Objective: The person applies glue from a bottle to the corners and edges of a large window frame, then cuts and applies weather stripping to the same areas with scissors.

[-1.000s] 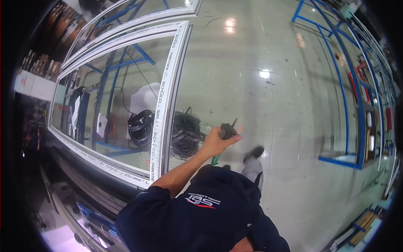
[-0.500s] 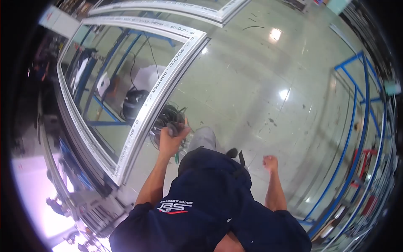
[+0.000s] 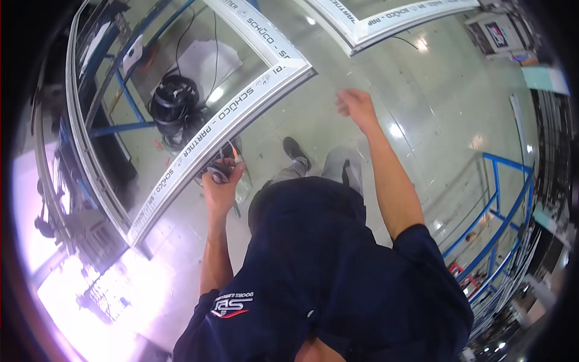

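Observation:
My left hand (image 3: 221, 192) is closed around a small dark, rounded object (image 3: 219, 172) beside the long edge of a white window or door frame (image 3: 208, 134). Its exact kind is not clear. A thin orange-tipped piece (image 3: 235, 151) shows by the fingers of that hand. The frame carries printed protective film and lies raised above the floor. Out in front of my body, to the right of the frame's corner, my right hand (image 3: 357, 110) is in the air with loosely bent fingers and nothing visible in it.
A second white frame (image 3: 410, 17) lies ahead. Blue stand legs (image 3: 123, 127) and a black coiled hose or cable (image 3: 174, 99) show through the near frame. To the right stands a blue metal rack (image 3: 496, 187) with long profiles. A machine (image 3: 108, 232) is at left.
My view and body have turned to the right. My right hand has swung forward and up from beside my body, its fingers loosening. My left hand keeps the dark object near the frame edge.

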